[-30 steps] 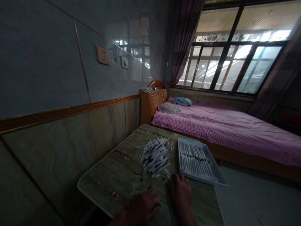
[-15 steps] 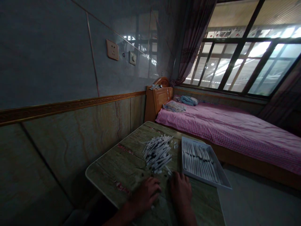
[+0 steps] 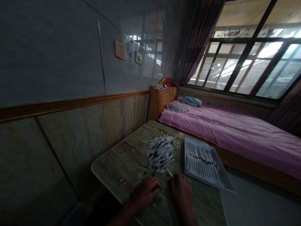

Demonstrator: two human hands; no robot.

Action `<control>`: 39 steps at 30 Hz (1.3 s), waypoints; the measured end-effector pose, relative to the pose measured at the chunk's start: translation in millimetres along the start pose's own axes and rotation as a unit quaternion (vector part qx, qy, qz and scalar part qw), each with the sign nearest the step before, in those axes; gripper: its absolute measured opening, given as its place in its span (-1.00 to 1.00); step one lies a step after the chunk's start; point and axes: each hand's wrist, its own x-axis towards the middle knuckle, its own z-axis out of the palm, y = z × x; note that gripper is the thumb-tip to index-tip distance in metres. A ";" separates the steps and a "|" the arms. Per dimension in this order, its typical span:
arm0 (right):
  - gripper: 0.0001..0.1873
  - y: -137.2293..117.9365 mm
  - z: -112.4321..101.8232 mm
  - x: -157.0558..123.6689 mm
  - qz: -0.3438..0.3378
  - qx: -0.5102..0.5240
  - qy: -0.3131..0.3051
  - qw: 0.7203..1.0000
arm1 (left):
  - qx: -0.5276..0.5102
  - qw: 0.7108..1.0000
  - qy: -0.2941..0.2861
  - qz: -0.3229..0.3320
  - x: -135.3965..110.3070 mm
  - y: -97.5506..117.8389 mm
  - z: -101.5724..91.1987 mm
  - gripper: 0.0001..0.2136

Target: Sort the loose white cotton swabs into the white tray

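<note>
A loose pile of thin white pen-like sticks (image 3: pixel 161 152), some with dark parts, lies on the marbled green table (image 3: pixel 117 163). My left hand (image 3: pixel 148 191) is in front of the pile, low over the table, with its fingers curled together; what they hold, if anything, is hidden. Beside it, my right hand (image 3: pixel 181 190) is closed, its fingertips at the end of one white pen-like stick (image 3: pixel 169 173) that points toward the pile. To the right, a white tray (image 3: pixel 228 187) contains rows of similar sticks laid side by side.
Small white pieces (image 3: pixel 177 145) lie between pile and tray, and small dark bits (image 3: pixel 145 173) are scattered before the pile. A tiled wall (image 3: pixel 113 122) borders the table's left. Behind stands a bed with a pink checked cover (image 3: pixel 199 124). The tray's right side overhangs the table edge.
The view has swung slightly left, so everything sits a little farther right. Both hands stay in nearly the same place, with small finger shifts.
</note>
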 end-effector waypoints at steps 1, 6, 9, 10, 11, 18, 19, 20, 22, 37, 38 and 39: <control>-0.86 0.2 0.2 0.0 -0.004 -0.001 0.000 1.000 | 0.005 1.000 0.002 0.006 -0.2 -1.2 1.1 -0.80; -0.88 2.4 1.0 0.4 -0.011 -0.004 0.013 1.000 | 0.020 0.999 0.002 0.029 -0.4 -8.2 6.3 -0.79; -0.86 4.5 3.0 1.3 -0.002 0.012 0.007 1.000 | 0.034 0.998 -0.005 0.049 -1.0 -9.7 6.8 -0.78; -0.85 5.4 3.9 1.7 -0.004 0.024 0.007 1.000 | 0.041 0.998 -0.007 0.056 -1.4 -9.6 6.5 -0.78; -0.85 6.2 4.7 2.0 -0.010 0.037 0.009 0.999 | 0.048 0.997 -0.009 0.062 -1.7 -9.2 6.0 -0.78; -0.78 6.5 4.1 2.7 0.001 0.029 -0.006 1.000 | 0.058 0.996 -0.019 0.062 -1.9 -4.6 3.2 -0.79; -0.78 5.8 3.4 2.7 0.003 0.019 -0.012 1.000 | 0.055 0.997 -0.018 0.058 -1.8 -4.3 3.4 -0.80; -0.78 5.2 2.8 2.6 0.005 0.011 -0.017 1.000 | 0.052 0.997 -0.017 0.057 -1.7 -4.1 3.5 -0.80; -0.78 4.2 2.1 2.5 0.007 0.005 -0.022 1.000 | 0.049 0.997 -0.013 0.058 -1.8 -4.1 4.1 -0.80; -0.75 10.6 7.9 3.3 0.017 0.048 0.002 0.999 | 0.066 0.996 -0.014 0.063 -3.3 -9.5 8.7 -0.80; -0.74 11.8 9.3 3.6 0.016 0.053 0.008 0.998 | 0.067 0.996 -0.014 0.065 -3.4 -9.6 8.8 -0.80; -0.72 13.1 10.7 3.8 0.015 0.059 0.013 0.998 | 0.068 0.995 -0.013 0.067 -3.5 -9.5 8.8 -0.80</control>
